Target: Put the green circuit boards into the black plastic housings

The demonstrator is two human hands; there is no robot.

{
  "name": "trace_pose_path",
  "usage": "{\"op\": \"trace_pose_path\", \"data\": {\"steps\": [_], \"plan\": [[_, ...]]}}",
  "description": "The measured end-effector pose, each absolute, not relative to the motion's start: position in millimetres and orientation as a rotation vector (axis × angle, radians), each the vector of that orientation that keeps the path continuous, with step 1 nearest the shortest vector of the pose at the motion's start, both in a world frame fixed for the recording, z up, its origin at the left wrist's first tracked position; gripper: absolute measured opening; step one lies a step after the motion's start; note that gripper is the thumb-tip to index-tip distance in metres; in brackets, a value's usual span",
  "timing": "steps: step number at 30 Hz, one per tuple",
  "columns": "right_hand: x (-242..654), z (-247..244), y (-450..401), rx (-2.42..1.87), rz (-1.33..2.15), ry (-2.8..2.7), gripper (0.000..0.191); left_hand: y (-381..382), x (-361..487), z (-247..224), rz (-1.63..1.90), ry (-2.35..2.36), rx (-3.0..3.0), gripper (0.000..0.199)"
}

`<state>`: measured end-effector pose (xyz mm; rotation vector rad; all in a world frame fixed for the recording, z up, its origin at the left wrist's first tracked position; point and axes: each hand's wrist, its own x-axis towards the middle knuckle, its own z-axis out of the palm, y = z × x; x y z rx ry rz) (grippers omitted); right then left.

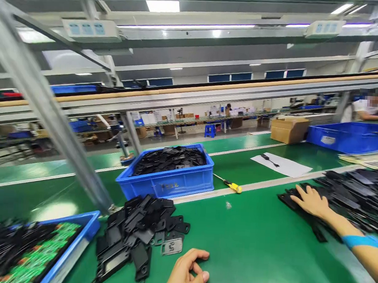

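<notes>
My left hand is over the green tabletop at the bottom middle, its fingers curled but apart with nothing between them. Just up and left of it lies a heap of black plastic plates, with one grey plate at its near edge. On the right, my right hand rests with spread fingers on the left edge of a wide pile of flat black parts. A blue band circles the right wrist.
A blue bin of black parts stands behind the heap; a yellow screwdriver lies beside it. At lower left is a blue tray with green boards. White paper, a cardboard box, another blue bin and a person are farther back.
</notes>
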<state>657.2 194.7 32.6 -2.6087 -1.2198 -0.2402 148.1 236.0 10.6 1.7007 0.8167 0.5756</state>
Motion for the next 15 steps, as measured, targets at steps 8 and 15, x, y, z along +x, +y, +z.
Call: {"op": "trace_pose_path", "data": {"steps": [8,15], "plan": [[433.3,31.2,241.1,-1.604,0.081,-2.110,0.054,238.8,140.6,34.2,0.609,0.967,1.764,0.037],[283.9,8.4,220.3,-0.977,-0.151,-2.198,0.036,295.8,-5.0,113.6,0.891,1.752,2.206,0.034]]}}
